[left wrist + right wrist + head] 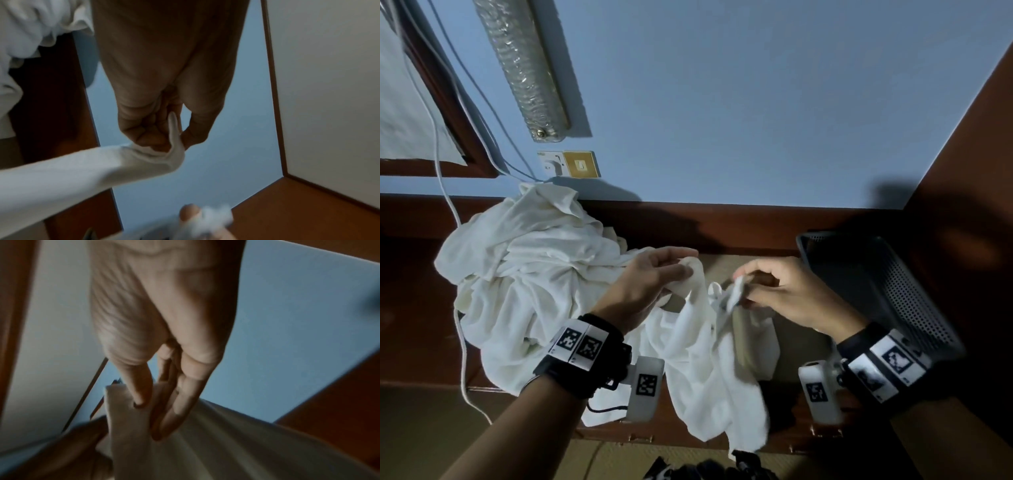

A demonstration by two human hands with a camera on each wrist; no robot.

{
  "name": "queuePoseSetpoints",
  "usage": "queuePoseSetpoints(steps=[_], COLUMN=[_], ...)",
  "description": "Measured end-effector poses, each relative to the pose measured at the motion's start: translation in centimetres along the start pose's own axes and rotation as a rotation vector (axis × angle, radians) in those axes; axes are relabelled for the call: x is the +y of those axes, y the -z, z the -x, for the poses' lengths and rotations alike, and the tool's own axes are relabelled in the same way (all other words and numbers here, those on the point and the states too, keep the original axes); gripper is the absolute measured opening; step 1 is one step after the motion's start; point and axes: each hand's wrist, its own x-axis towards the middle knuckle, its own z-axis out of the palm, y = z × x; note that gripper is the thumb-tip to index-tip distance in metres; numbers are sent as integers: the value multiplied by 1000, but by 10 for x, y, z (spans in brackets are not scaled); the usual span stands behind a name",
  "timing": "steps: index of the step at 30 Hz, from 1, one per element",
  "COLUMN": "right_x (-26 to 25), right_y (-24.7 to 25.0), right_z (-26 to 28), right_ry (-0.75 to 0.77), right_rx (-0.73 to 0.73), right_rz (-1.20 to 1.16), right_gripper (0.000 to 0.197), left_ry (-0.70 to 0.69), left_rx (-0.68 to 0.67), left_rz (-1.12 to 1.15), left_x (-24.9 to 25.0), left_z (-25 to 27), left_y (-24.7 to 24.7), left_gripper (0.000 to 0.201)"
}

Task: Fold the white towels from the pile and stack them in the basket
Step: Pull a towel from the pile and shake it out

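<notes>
A white towel (702, 359) hangs between my two hands over the front of the dark wooden counter. My left hand (654, 274) pinches its upper edge, seen close in the left wrist view where thumb and curled fingers (156, 133) clamp the towel (82, 172). My right hand (767, 287) pinches another part of the same edge; in the right wrist view its fingers (141, 391) press into the towel (205, 443). The pile of white towels (527, 274) lies crumpled at the left. A dark perforated basket (876, 284) stands at the right; its inside looks dark.
A blue wall (722, 120) rises behind the counter, with a gold switch plate (580, 164) and white cables (445, 192) trailing down the left. A wooden side panel (969, 171) closes off the right. Drawer handles (640, 438) show below the counter edge.
</notes>
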Motion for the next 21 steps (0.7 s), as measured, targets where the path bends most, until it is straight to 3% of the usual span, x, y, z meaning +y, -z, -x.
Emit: queuePoseSetpoints(steps=[1, 4, 7, 10, 17, 21], right_x=[0, -3, -10, -18, -32, -29], right_y=[-1, -5, -3, -3, -6, -10], right_z=[1, -2, -8, -16, -27, -40], right_ry=[44, 193, 197, 242, 314, 336], right_rx=[27, 149, 187, 90, -73, 85], right_rz=[81, 347, 249, 136, -7, 27], right_gripper=[5, 19, 20, 13, 10, 9], left_ry=[-17, -38, -82, -140, -277, -258], left_rx=[21, 65, 148, 206, 184, 105], left_rz=[15, 67, 72, 80, -78, 56], left_x=[0, -2, -4, -1, 6, 9], left_z=[-1, -3, -6, -8, -8, 0], left_y=[-3, -9, -11, -14, -10, -14], left_gripper=[28, 28, 21, 12, 16, 11])
